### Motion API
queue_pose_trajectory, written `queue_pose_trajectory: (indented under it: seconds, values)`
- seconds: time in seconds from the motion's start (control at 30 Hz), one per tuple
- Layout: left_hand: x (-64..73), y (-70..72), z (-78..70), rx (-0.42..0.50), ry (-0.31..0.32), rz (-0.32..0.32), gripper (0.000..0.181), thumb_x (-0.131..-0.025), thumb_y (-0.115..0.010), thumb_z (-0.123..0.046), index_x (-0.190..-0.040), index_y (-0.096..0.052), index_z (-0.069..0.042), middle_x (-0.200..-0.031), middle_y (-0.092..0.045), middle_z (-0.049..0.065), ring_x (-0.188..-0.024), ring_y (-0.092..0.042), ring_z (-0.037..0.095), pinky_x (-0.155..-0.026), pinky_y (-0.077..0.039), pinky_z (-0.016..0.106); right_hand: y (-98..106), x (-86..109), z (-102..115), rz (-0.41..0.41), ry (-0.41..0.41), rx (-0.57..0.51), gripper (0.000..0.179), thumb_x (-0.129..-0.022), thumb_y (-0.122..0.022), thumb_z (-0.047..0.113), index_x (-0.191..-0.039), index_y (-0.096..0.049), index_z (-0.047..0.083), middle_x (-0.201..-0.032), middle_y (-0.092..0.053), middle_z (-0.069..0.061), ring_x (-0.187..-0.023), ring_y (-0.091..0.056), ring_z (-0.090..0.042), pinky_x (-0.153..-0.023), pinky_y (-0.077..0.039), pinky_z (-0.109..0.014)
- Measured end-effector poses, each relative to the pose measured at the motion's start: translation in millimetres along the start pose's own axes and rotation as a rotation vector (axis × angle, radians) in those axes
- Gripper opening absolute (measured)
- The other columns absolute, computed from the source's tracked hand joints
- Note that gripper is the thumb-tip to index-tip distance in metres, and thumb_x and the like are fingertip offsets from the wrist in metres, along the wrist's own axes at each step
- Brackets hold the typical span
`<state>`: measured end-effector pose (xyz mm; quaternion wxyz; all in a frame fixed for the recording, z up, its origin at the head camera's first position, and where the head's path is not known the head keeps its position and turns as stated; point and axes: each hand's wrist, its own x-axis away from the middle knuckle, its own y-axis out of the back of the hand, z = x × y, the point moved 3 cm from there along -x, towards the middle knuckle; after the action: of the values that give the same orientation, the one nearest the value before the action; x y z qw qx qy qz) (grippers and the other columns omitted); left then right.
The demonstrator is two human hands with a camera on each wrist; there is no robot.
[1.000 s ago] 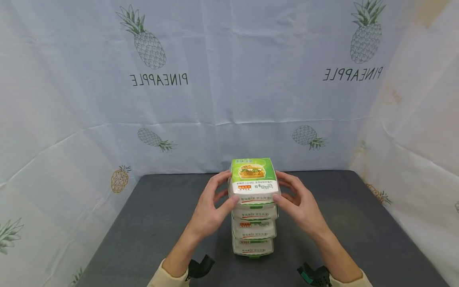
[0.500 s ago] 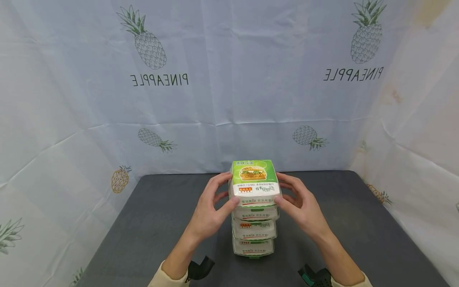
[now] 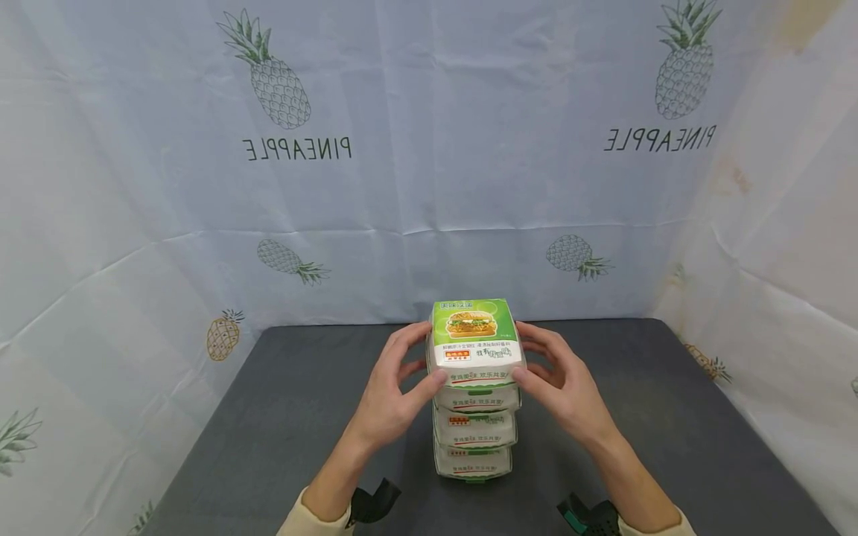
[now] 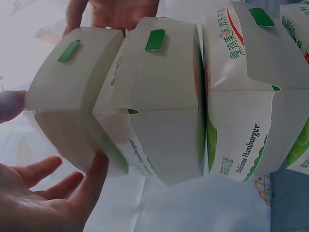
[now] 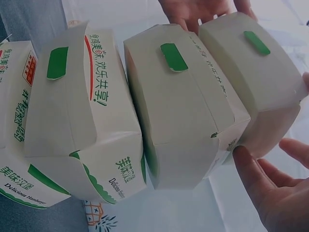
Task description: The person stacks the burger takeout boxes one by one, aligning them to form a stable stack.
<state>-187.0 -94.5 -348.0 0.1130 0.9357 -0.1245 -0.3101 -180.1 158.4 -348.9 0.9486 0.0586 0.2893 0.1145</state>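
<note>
A hamburger box [image 3: 472, 327], green and white with a burger picture on its lid, tops a stack of similar boxes in the head view. My left hand [image 3: 392, 402] holds its left side, thumb near the front corner. On the opposite side my right hand [image 3: 570, 394] grips it likewise. Beneath it several more hamburger boxes [image 3: 474, 430] stand piled, slightly out of line. Seen sideways in the left wrist view, the held box [image 4: 67, 130] sits against or very close to the one below. The right wrist view shows the held box [image 5: 270, 72] between both hands' fingers.
The stack stands on a dark grey table [image 3: 302, 402], which extends to both sides. Behind it hangs a pale cloth [image 3: 469, 171] with pineapple prints, also draped along the left and right. Black straps [image 3: 375, 500] are on the wrists.
Compared with one second ago, the top box has shifted slightly down and toward me on the stack. Both hands keep their hold, with barely any movement over the last half second.
</note>
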Motion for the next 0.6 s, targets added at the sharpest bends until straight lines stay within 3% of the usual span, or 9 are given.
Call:
queue_pose_trajectory:
  seconds: [0.37, 0.6]
  values:
    - [-0.2, 0.9, -1.6, -0.002, -0.026, 0.019, 0.060, -0.099, -0.066, -0.014, -0.154, -0.042, -0.012, -0.156, -0.036, 0.009, -0.140, -0.038, 0.027, -0.103, -0.049, 0.051, 1.1, 1.0, 0.8, 0.013, 0.019, 0.009, 0.058, -0.098, -0.057, -0.009, -0.152, -0.041, 0.000, -0.146, -0.040, -0.013, -0.129, -0.049, -0.017, -0.095, -0.052, -0.024]
    - [1.6, 2.5, 0.4, -0.016, -0.038, 0.018, 0.060, -0.100, -0.065, -0.014, -0.155, -0.041, -0.012, -0.155, -0.036, 0.009, -0.138, -0.039, 0.028, -0.102, -0.049, 0.050, 2.0, 2.4, 2.4, -0.002, 0.015, 0.032, 0.057, -0.098, -0.057, -0.008, -0.152, -0.040, -0.004, -0.148, -0.038, -0.022, -0.130, -0.049, -0.016, -0.098, -0.050, -0.022]
